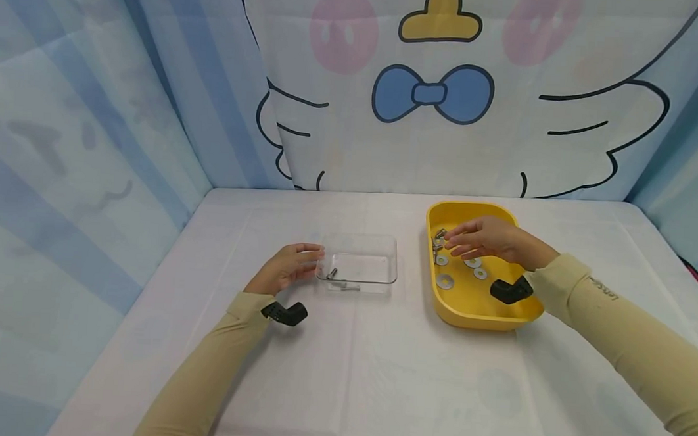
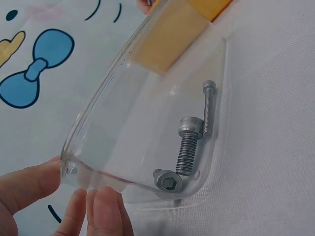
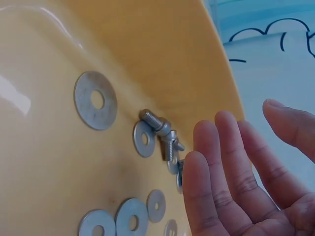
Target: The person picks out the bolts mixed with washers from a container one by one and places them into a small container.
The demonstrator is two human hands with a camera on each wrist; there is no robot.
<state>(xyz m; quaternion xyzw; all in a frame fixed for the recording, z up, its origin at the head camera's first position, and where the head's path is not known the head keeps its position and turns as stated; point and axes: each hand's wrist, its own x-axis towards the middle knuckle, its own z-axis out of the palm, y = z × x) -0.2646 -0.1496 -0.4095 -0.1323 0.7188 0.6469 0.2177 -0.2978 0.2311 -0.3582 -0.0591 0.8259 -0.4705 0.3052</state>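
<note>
My left hand [image 1: 290, 265] is at the left end of a clear plastic box [image 1: 386, 280], its thumb and fingertips [image 2: 106, 209] touching that end near a rim corner. Inside the box lie a thick socket-head bolt [image 2: 187, 147], a thinner long one [image 2: 209, 108] and another bolt seen head-on [image 2: 168, 182]. Above the yellow tray [image 1: 474, 320] hovers my right hand [image 1: 490, 238], fingers extended and nothing visible in its grasp. Near its fingertips several bolts [image 3: 156, 122] and washers [image 3: 143, 138] cluster along the tray's wall.
Several flat washers [image 1: 445, 281] are spread over the tray floor. A white cloth [image 1: 329, 375] covers the table. Behind stands a printed cloth backdrop [image 1: 429, 156], with a light blue curtain [image 1: 60, 196] on the left.
</note>
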